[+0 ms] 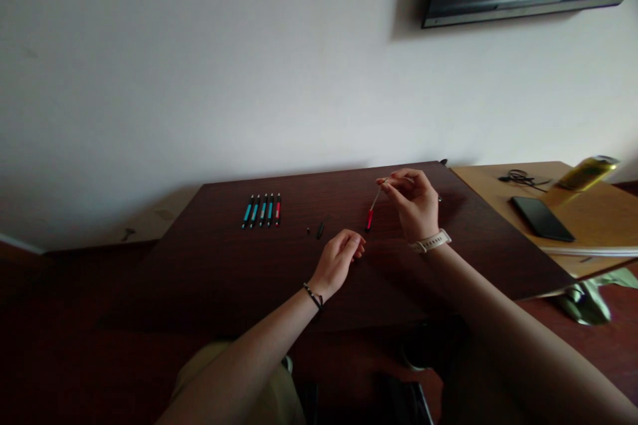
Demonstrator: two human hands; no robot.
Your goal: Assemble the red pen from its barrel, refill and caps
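My right hand [416,202] pinches the upper end of a thin, pale pen refill [376,198] above the dark table. At the refill's lower end is a red pen barrel [369,220] with a black tip; whether the refill sits inside it or just meets it, I cannot tell. Close by on the left, my left hand [339,257] is closed with its fingers curled under, and what they hold, if anything, is hidden. Beyond it lie a black pen part [320,230] and a tiny dark piece [308,230].
Several blue pens [254,211] and one red pen [278,210] lie in a row on the dark table [199,259]. A lighter table [523,186] adjoins at right, bearing a phone [542,218], a black cable [523,178] and a yellow can [587,173]. Behind is a wall with a screen.
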